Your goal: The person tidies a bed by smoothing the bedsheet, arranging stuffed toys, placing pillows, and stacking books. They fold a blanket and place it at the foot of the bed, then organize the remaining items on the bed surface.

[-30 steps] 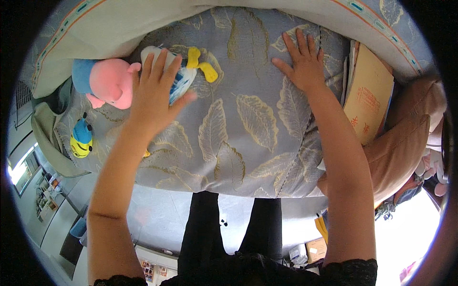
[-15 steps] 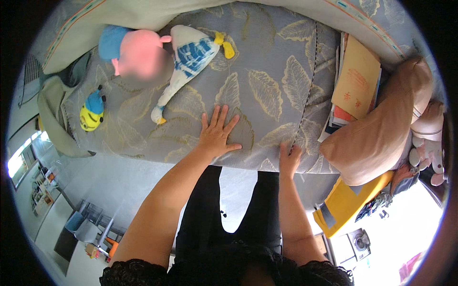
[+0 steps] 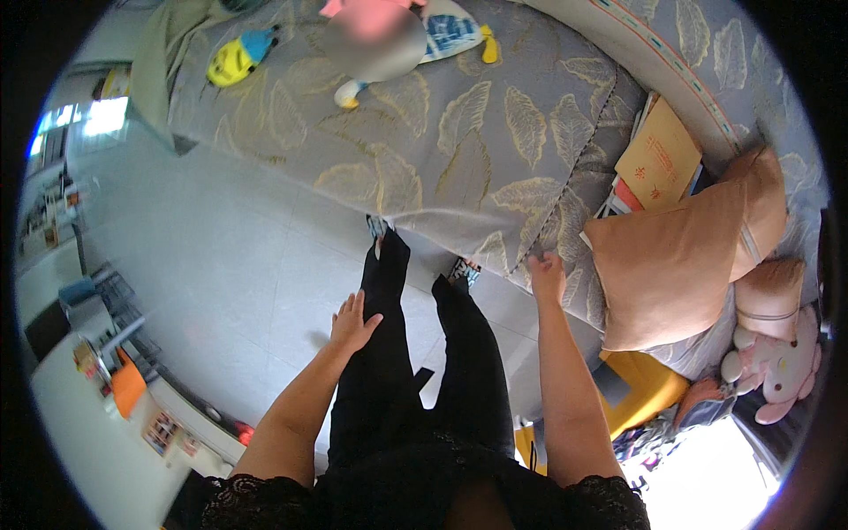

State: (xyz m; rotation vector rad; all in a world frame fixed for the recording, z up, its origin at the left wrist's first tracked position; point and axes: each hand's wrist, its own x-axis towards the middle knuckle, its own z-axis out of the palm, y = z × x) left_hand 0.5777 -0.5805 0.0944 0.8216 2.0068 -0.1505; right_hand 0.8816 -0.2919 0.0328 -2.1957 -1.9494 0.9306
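The grey sofa cover (image 3: 459, 159), patterned with pale leaves, spreads over the seat in front of me. At its front edge, close to the dark stitched seam, my right hand (image 3: 548, 278) is closed with bent fingers on the fabric. My left hand (image 3: 355, 327) is off the sofa, open with fingers extended, beside my left leg in black trousers. A yellow and blue plush toy (image 3: 240, 57) lies at the far left of the seat. Beyond the middle are a pink plush toy (image 3: 371, 19), partly blurred, and a white plush bird (image 3: 452, 31) in blue patterned cloth.
On the right, brown cushions (image 3: 671, 265) lean near a stack of papers with a tan envelope (image 3: 661, 155). A pink and white plush toy (image 3: 777, 367) sits beyond them, above a yellow item (image 3: 645, 389). White tables (image 3: 79, 433) and chairs stand at left on the pale tiled floor (image 3: 230, 238).
My left hand has lifted off the sofa seat and moved back beside my leg. My right hand stays at the cover's front edge. The view has shifted, and my feet now show.
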